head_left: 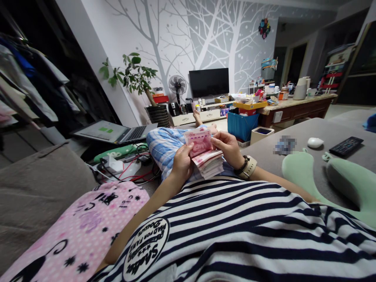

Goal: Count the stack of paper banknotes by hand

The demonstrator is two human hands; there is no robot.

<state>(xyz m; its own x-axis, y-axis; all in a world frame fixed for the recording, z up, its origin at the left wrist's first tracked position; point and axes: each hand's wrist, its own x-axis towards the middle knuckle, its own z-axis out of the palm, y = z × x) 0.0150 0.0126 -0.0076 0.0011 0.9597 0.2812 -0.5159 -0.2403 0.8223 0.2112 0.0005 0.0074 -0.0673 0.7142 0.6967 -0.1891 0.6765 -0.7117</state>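
banknotes sit between left hand and right hand, both pinching them.

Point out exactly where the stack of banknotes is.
In the head view, the stack of banknotes is just right of and below the middle, between the left hand and the right hand, just beyond the striped shirt.

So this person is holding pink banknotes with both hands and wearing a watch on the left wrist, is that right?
Not quite: the head view shows the watch at the wrist of the right hand. That hand and the left hand do both hold pink banknotes.
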